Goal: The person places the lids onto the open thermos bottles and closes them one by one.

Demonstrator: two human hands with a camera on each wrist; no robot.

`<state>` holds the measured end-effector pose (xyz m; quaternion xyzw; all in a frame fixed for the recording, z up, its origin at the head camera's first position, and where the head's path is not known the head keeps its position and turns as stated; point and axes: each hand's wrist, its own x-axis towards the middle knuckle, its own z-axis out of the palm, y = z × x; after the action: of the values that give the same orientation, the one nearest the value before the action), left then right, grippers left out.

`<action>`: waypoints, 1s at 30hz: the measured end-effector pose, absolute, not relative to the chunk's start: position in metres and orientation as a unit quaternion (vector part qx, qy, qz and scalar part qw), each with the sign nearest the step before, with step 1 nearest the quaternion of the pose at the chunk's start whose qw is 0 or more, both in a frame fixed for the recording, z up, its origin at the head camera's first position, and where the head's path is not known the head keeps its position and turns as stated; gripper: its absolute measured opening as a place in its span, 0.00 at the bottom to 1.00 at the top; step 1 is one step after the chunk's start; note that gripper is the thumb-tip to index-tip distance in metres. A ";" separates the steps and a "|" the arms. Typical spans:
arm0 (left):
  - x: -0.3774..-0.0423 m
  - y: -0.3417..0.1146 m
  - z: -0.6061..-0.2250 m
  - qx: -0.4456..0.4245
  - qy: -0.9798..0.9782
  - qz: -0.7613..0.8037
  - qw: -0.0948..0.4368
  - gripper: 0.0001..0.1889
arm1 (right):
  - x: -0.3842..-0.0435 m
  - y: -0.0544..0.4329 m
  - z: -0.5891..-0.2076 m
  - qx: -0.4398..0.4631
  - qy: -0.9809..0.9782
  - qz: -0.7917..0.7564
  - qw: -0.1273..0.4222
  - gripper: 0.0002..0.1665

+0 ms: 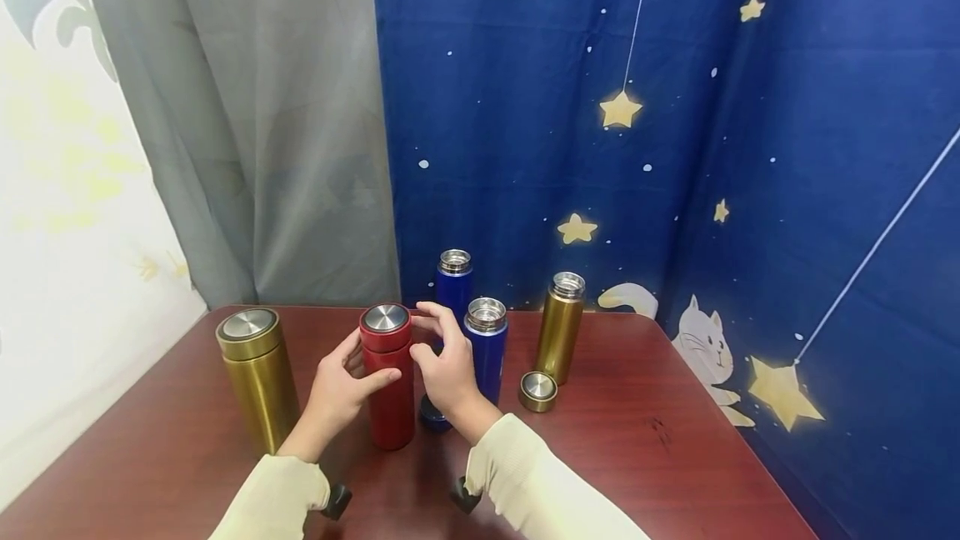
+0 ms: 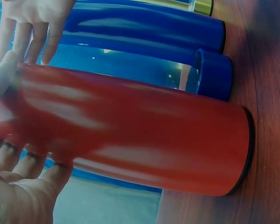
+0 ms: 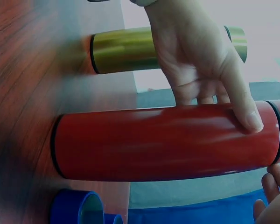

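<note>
A red thermos bottle [image 1: 392, 411] stands upright on the table, its red lid with a silver top [image 1: 386, 319] in place. My left hand [image 1: 337, 390] grips its upper body from the left, thumb [image 3: 245, 109] across the near side and fingers behind. On the other side, my right hand [image 1: 450, 369] is beside the lid with its fingers spread and slightly bent. In the right wrist view, a fingertip [image 3: 273, 169] of that hand is at or very near the lid seam; firm contact cannot be made out.
A lidded gold thermos [image 1: 262, 394] stands at the left. Behind my right hand are two lidless blue bottles [image 1: 487, 357] [image 1: 454, 286], with a blue lid [image 1: 433, 417] on the table. Farther right stands a lidless gold bottle [image 1: 559, 332], its lid [image 1: 537, 391] beside it. Curtains [image 1: 525, 107] hang behind.
</note>
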<state>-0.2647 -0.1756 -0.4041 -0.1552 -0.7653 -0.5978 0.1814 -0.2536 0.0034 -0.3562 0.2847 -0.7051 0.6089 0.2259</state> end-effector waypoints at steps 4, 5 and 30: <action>-0.265 -0.177 -0.405 -0.164 -0.763 -0.598 0.182 0.43 | -0.270 0.005 -0.360 0.308 -0.746 0.552 0.211 0.29; -0.265 -0.177 -0.405 -0.170 -0.761 -0.599 0.183 0.42 | -0.273 0.007 -0.359 0.318 -0.756 0.537 0.196 0.29; -0.268 -0.180 -0.406 -0.205 -0.742 -0.614 0.172 0.40 | -0.285 0.008 -0.352 0.325 -0.811 0.459 0.163 0.36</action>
<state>-0.2678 -0.1805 -0.4055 -0.2055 -0.7425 -0.6138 0.1724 -0.2854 0.0083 -0.3518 0.3251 -0.8106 0.4590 0.1629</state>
